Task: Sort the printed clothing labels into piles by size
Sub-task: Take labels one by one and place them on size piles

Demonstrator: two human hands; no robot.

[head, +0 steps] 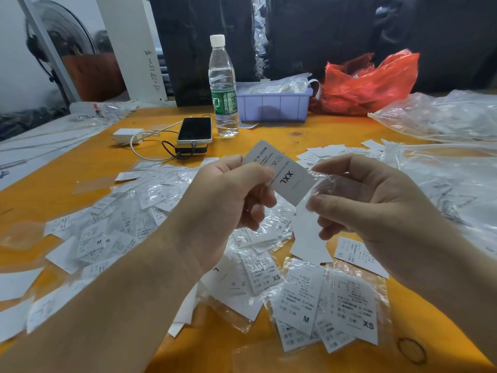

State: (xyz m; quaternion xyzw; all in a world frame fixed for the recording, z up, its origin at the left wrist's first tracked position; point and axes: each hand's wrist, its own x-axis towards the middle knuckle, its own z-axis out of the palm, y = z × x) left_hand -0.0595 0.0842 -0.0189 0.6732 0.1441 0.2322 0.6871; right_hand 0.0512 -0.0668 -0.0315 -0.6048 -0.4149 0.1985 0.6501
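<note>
My left hand (228,192) pinches a white label printed XXL (282,173), held up above the orange table (53,184). My right hand (360,195) grips a small clear plastic sleeve (341,187) beside the label's lower end. Below the hands lie several loose labels, some in clear sleeves: an M label (298,300), an XS label (352,308), another XS label (263,273) and an XL label (252,238). A bigger heap of labels (121,219) spreads to the left.
A water bottle (223,87), a phone (195,129) on a power bank with cable and charger (127,135), a purple bin (273,106), a red plastic bag (368,82) and clear plastic bags (443,114) stand at the back and right.
</note>
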